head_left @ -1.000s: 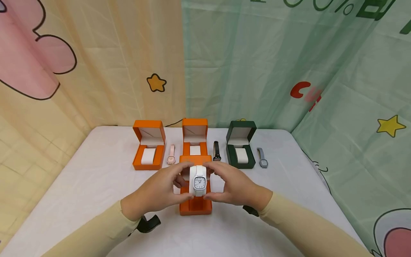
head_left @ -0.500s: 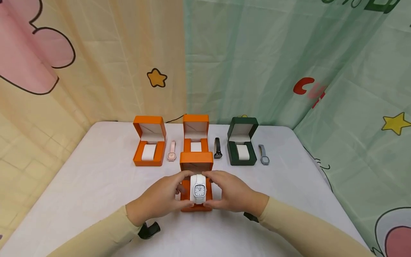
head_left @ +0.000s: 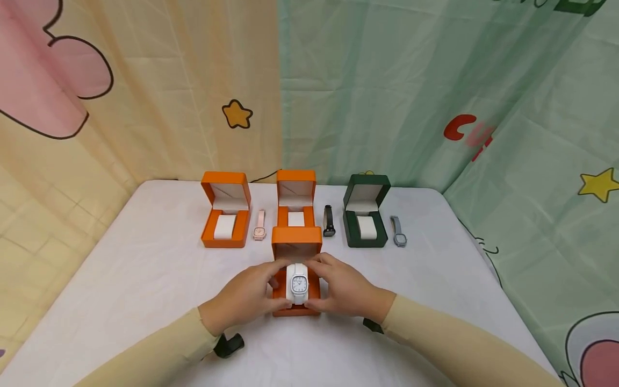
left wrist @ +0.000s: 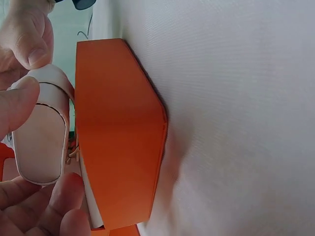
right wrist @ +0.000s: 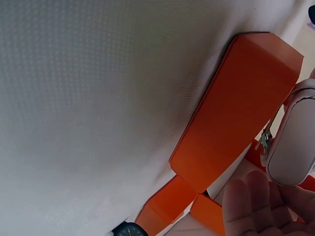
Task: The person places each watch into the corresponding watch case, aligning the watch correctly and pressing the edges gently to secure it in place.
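Note:
A white wristwatch (head_left: 299, 284) is wrapped round a white watch cushion (left wrist: 42, 142), its square dial facing up in the head view. My left hand (head_left: 246, 292) grips the cushion from the left, thumb at the near end and fingers at the far end. From the right, my right hand (head_left: 348, 285) holds it the same way. Right below lies the open orange watch box (head_left: 296, 235), lid raised at the back. In both wrist views the cushion sits at the top of the box wall (left wrist: 120, 128). A metal buckle (right wrist: 266, 138) hangs under the cushion.
Behind stand two open orange boxes (head_left: 208, 226) (head_left: 296, 176) and an open green box (head_left: 351, 228), each with a white cushion. Between and beside them lie a pink watch (head_left: 259, 228), a black watch (head_left: 329, 223) and a grey-blue watch (head_left: 398, 234) on the white-covered table (head_left: 145, 279).
Both hands have lowered the white wristwatch and its cushion toward the near orange box, mostly in the first half second. The head view has tilted slightly downward, and the other boxes stay put.

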Available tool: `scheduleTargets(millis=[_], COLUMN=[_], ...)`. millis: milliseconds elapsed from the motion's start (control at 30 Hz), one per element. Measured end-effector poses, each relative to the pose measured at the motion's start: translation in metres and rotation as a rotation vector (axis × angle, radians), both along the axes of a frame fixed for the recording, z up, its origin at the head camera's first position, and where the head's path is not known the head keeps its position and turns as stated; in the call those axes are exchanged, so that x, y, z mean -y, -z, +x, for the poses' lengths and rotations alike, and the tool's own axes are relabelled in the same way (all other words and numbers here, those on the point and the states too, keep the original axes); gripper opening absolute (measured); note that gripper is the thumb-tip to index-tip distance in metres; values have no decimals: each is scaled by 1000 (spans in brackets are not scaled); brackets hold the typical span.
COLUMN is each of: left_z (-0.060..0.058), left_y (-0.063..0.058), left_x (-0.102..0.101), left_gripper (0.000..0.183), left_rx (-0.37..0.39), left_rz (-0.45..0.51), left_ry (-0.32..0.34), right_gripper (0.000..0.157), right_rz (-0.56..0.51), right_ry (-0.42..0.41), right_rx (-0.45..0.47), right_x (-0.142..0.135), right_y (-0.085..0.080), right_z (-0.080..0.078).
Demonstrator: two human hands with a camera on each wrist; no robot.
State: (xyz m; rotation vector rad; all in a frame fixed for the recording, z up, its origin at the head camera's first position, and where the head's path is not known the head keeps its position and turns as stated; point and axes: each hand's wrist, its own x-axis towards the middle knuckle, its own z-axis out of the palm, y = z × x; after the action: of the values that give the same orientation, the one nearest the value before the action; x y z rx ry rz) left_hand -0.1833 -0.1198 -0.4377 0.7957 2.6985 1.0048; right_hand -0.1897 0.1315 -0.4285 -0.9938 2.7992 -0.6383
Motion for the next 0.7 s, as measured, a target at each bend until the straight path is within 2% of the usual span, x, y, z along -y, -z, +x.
scheduleTargets(millis=[233, 467, 700], left_z=[-3, -6, -6], left_y=[5, 10, 14], left_x=[-2, -3, -4], left_gripper=[71, 71, 69], left_rx=[-29, -94, -87], left_rz=[-42, -82, -88], left_ry=[-17, -10, -13], right_gripper=[76, 76, 75], right_rz=[55, 88, 99], right_ry=[6, 17, 25], right_rx=[6, 22, 36], right_x=[3, 4, 6], right_y=[5, 8, 11], right_z=[-4, -6, -7])
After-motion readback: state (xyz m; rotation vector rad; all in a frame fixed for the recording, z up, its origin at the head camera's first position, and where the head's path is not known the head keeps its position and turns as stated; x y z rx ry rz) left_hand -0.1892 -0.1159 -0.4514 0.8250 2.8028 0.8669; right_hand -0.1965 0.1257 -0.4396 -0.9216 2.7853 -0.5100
